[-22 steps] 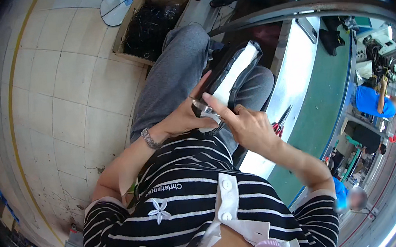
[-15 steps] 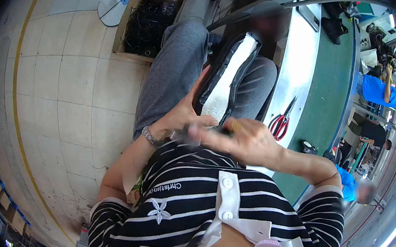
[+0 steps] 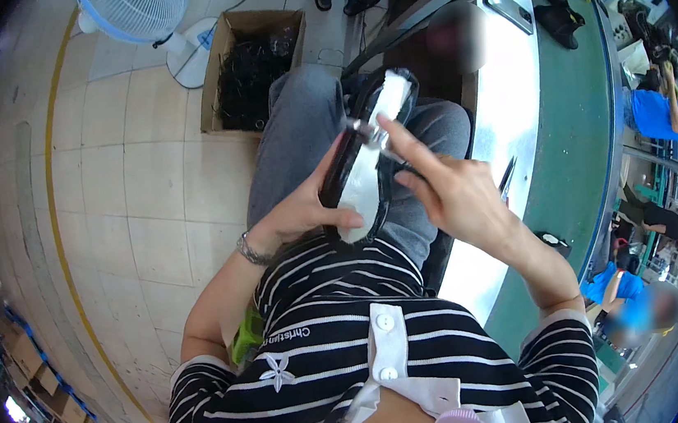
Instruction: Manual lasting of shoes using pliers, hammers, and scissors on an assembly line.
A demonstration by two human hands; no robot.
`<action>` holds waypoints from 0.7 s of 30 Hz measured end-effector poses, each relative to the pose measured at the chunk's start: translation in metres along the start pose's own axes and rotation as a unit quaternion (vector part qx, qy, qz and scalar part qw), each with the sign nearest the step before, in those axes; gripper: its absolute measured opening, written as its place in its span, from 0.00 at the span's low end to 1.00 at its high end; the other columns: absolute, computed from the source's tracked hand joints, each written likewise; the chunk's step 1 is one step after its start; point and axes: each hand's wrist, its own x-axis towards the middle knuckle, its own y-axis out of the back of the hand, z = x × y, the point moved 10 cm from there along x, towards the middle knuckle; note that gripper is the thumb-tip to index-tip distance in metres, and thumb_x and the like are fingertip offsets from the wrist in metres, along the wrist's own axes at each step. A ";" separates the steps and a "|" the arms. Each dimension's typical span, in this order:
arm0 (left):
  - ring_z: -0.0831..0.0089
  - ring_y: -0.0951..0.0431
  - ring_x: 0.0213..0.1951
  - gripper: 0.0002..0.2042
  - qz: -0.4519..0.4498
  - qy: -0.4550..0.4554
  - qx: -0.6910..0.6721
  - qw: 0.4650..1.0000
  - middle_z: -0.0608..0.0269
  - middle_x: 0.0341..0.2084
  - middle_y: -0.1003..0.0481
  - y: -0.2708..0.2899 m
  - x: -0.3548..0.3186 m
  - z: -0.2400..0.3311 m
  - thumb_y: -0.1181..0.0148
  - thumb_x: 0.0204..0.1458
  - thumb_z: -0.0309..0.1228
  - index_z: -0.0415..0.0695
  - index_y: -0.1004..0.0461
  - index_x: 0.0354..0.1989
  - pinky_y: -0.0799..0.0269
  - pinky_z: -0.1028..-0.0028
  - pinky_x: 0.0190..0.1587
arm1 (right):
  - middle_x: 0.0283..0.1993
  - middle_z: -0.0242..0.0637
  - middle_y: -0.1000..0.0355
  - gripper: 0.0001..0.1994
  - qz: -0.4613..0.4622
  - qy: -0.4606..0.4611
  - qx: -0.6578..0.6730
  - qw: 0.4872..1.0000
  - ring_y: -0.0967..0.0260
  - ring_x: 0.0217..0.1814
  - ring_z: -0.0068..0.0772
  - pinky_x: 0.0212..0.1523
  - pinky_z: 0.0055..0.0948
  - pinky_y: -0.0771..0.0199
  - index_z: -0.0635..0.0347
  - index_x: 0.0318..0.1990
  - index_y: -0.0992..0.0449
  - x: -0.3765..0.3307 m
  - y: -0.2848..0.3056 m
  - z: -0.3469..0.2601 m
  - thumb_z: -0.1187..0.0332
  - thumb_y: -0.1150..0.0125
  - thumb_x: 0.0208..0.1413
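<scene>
A black shoe upper (image 3: 336, 187) with a white sole-side surface (image 3: 361, 188) lies upside down over my lap. My left hand (image 3: 301, 209) is wrapped round its near left side, thumb pressed on the white part. Between the fingers of my right hand (image 3: 461, 190) is a small shiny metal tool (image 3: 365, 133), whose exact kind I cannot make out. It lies across the upper's left edge near the middle, with my index finger stretched along the white surface. Beyond my right wrist, scissors (image 3: 507, 177) lie on the metal bench edge, mostly hidden.
On the floor ahead stand a cardboard box (image 3: 216, 100) of black scraps and a white fan (image 3: 140, 9). To my right runs a green-topped bench (image 3: 568, 146) with a phone (image 3: 509, 8) and black shoes (image 3: 559, 23). People in blue (image 3: 664, 115) work farther right.
My right hand has moved forward from near my waist onto the shoe upper, bringing the metal tool to its edge. The upper has shifted slightly toward me and left.
</scene>
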 end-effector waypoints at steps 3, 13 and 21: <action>0.66 0.49 0.68 0.59 0.008 0.068 -0.069 0.995 0.56 0.69 0.51 0.003 0.024 0.008 0.25 0.40 0.34 0.49 0.68 0.73 0.53 0.68 0.68 | 0.23 0.39 0.27 0.35 0.257 0.126 0.040 0.957 0.35 0.12 0.29 0.13 0.24 0.33 0.37 0.72 0.55 -0.014 0.061 -0.020 0.65 0.44 0.61; 0.67 0.43 0.64 0.55 0.032 0.145 -0.016 0.989 0.57 0.63 0.44 -0.012 0.050 0.011 0.26 0.41 0.35 0.47 0.63 0.72 0.46 0.67 0.65 | 0.20 0.39 0.28 0.29 0.222 -0.027 0.072 0.972 0.31 0.16 0.31 0.19 0.30 0.32 0.40 0.71 0.49 -0.026 0.029 0.051 0.62 0.48 0.64; 0.66 0.66 0.73 0.70 -0.062 -0.117 0.194 0.972 0.55 0.73 0.70 -0.019 0.047 0.012 0.20 0.32 0.34 0.50 0.80 0.71 0.67 0.67 0.71 | 0.29 0.35 0.26 0.15 0.186 -0.090 0.614 0.761 0.26 0.32 0.24 0.36 0.25 0.29 0.57 0.49 0.27 -0.078 -0.037 0.097 0.58 0.50 0.64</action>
